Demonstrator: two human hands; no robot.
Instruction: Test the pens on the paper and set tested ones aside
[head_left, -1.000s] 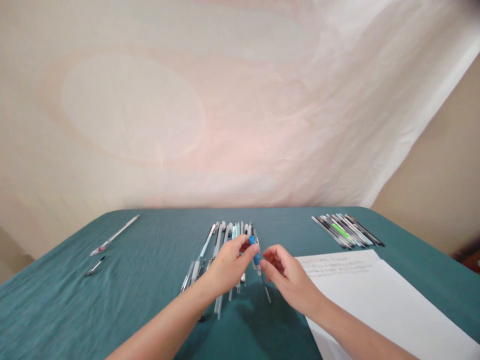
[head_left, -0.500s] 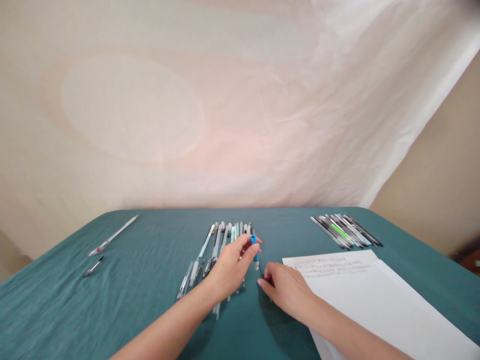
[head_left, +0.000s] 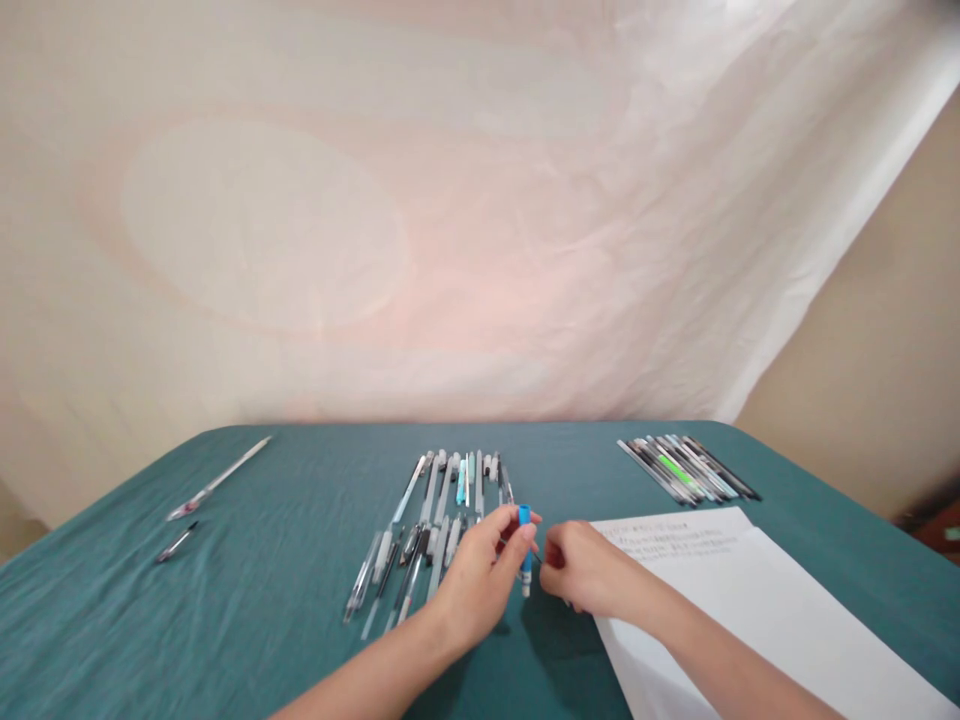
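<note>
Between its thumb and fingers, my left hand (head_left: 487, 565) holds a small blue tube (head_left: 526, 550) upright, with a pale lower end, above the table. My right hand (head_left: 581, 568) is closed just right of the tube, beside the paper's left edge. A thin dark stick (head_left: 537, 557) shows at its fingertips, pointing toward the blue tube; most of it is hidden by the fingers. Left of and beyond my left hand lie many pens (head_left: 431, 490) in two rough rows, some clear, some grey, white or light blue. My left hand covers part of the nearer row.
White paper sheets (head_left: 750, 610) with handwriting along the top lie under my right forearm. A row of pens and a green one (head_left: 676, 470) lies at the back right. A clear pen (head_left: 217, 482) and a short piece (head_left: 178, 542) rest on the left of the green cloth (head_left: 300, 600).
Both hands have moved slightly right and nearer to me, the left one carrying the blue tube. My right fingers have closed more tightly. More of the pens behind now show.
</note>
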